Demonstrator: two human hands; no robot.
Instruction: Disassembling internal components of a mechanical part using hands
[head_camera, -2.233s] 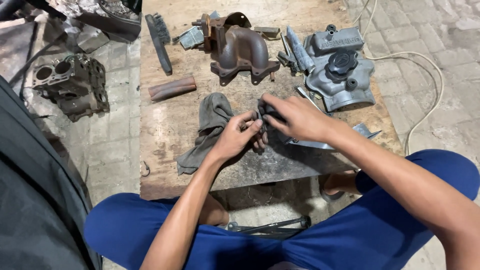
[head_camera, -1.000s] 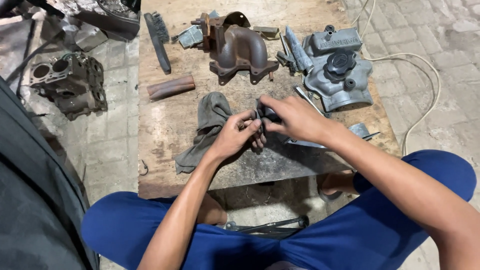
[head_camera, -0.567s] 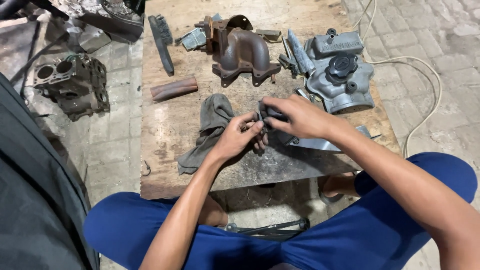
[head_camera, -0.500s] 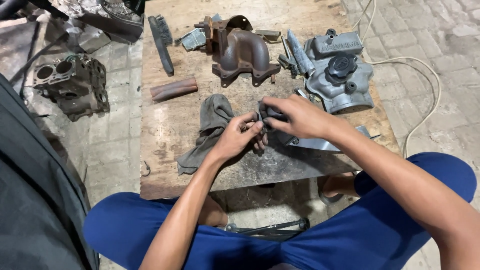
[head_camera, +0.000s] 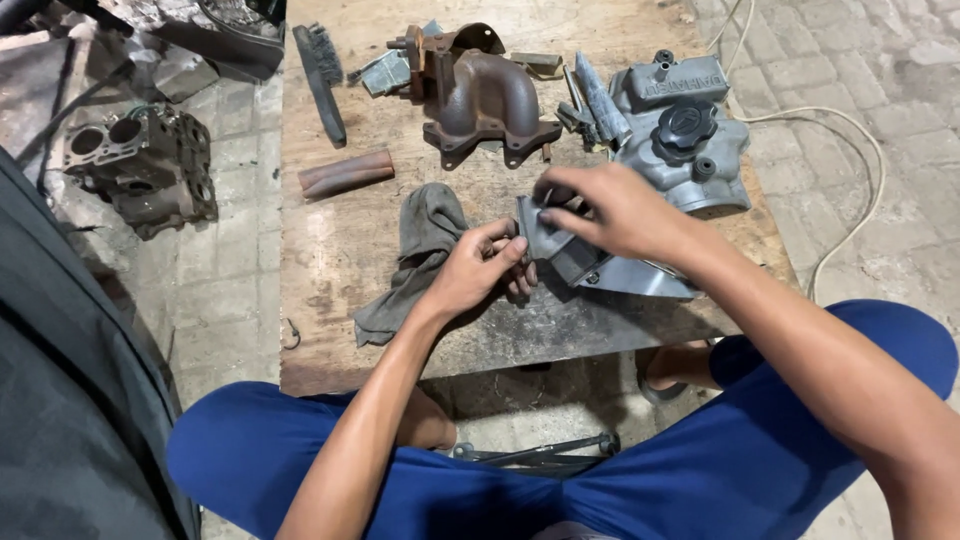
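The person sits in blue trousers at a low wooden board (head_camera: 340, 250) that serves as a worktable, and both hands meet near its middle. The right hand (head_camera: 610, 205) is closed over the top of a grey metal engine part (head_camera: 575, 260), which lies on the board just in front of the person. The fingers (head_camera: 560, 190) of this hand curl down on the upper edge of the part. The left hand (head_camera: 480, 270) is curled against the left end of the same part, with the fingertips pressing on it; what exactly is between these fingers I cannot tell, because it is hidden.

Just left of the left hand lies a grey rag (head_camera: 415, 250), crumpled, touching the wrist area. Behind the hands stands a rusty exhaust manifold (head_camera: 480, 95) with curved pipes. To the right of it rests a grey valve cover (head_camera: 680, 130) with a black round cap (head_camera: 685, 125) on top. A short rusty pipe piece (head_camera: 345, 172) lies on the left side of the board, and a dark wire brush (head_camera: 318, 65) lies further back. On the brick floor at the left sits a dirty engine block (head_camera: 145, 165) with round bores. A white cable (head_camera: 850, 190) runs over the floor at the right.
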